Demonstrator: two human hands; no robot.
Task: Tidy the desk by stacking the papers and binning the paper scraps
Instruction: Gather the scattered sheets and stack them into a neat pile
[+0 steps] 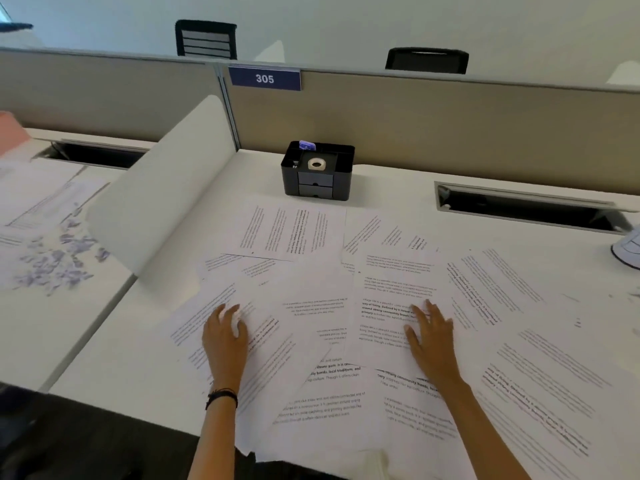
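Several printed paper sheets (313,306) lie fanned and overlapping across the white desk (145,358). My left hand (225,337) rests on the left sheets, its fingers curled round what looks like a small white crumpled paper scrap (237,322). Flat on a sheet at the middle lies my right hand (431,337), fingers straight and spread. A heap of small purple-white paper scraps (55,265) lies on the neighbouring desk to the left. No bin is in view.
A black desk organiser (317,174) holding a tape roll stands at the back by the partition. A white divider panel (162,202) separates the two desks. A cable slot (526,209) opens at the back right. A white object (628,251) sits at the right edge.
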